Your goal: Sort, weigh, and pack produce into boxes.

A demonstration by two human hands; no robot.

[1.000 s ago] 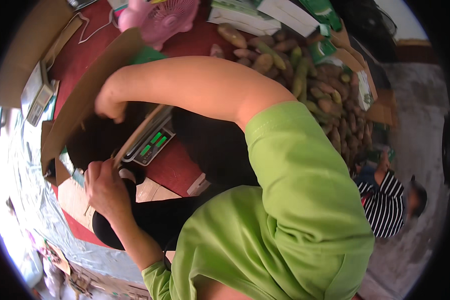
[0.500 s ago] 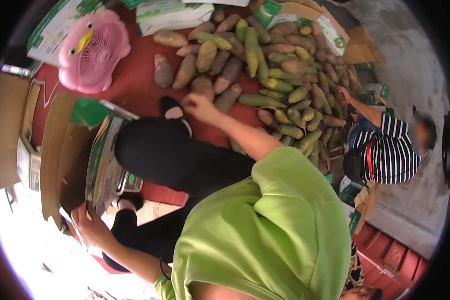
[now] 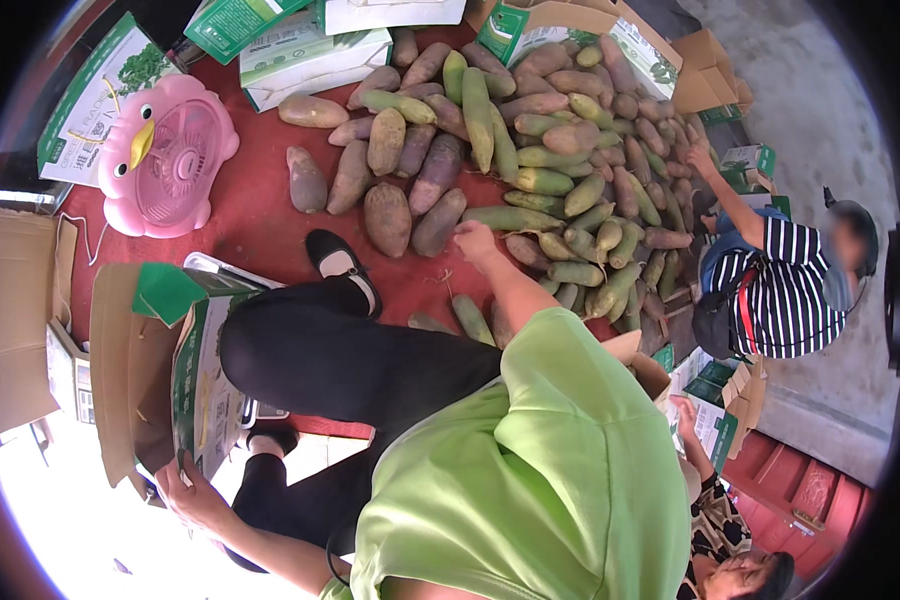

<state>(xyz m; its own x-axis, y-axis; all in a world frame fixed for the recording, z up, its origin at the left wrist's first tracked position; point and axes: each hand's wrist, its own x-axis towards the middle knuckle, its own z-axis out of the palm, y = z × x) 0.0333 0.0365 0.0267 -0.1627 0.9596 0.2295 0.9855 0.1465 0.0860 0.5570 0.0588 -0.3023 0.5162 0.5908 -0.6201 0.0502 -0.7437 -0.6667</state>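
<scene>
My left hand (image 3: pixel 192 496) grips the near edge of an open cardboard box (image 3: pixel 185 390) at the left, white and green outside and brown inside. My right hand (image 3: pixel 477 243) reaches over the red ground, its fingers bent, at the right side of a dull purple radish (image 3: pixel 438 224). Whether the fingertips touch that radish I cannot make out. Just beyond lies a long green radish (image 3: pixel 513 219). A stout brownish-purple radish (image 3: pixel 387 219) rests left of the hand. Behind these spreads a big heap of green and purple radishes (image 3: pixel 590 170).
A pink bird-faced fan (image 3: pixel 170 155) stands at the far left. White-green cartons (image 3: pixel 315 65) lie at the back. A co-worker in a striped shirt (image 3: pixel 785 280) reaches to the heap from the right; another person (image 3: pixel 720 530) is at lower right. My shoe (image 3: pixel 340 262) is near the radishes.
My right hand has moved right, from beside my shoe to the purple radish's right side. My left hand stays at the box edge. The lower-right person shows more.
</scene>
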